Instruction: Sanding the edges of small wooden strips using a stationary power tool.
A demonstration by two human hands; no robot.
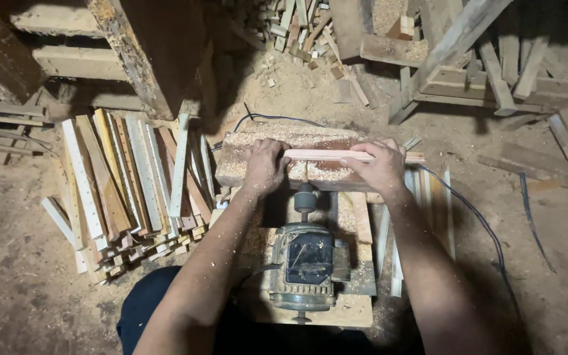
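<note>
both hands press a thin pale wooden slat (336, 156) flat across the sawdust-covered wooden work block (231, 167) of a small bench machine. the left hand (265, 167) is closed down over the slat's left end, fingers curled over the far edge, and the right hand (381, 167) is clamped on it further right, thumb on the near side, with the slat's tip poking out past the right hand. just below the hands a short dark spindle (306, 197) runs from the grey electric motor (308, 263) up into the block; the cutting bit itself is hidden under the slat and sawdust. to the left lies a fanned pile of finished slats with rows of holes (123, 177), well apart from the hands, and a dark cable (474, 217) trails off to the right across the dusty floor (21, 283). as i judge it, the main hazard is how near the left fingers sit to the spindle line: if the slat catches or skids on the loose sawdust, a hand could slide toward the bit. uneven pressure could also let the thin slat tilt or split. the cable near the right forearm could snag.
</note>
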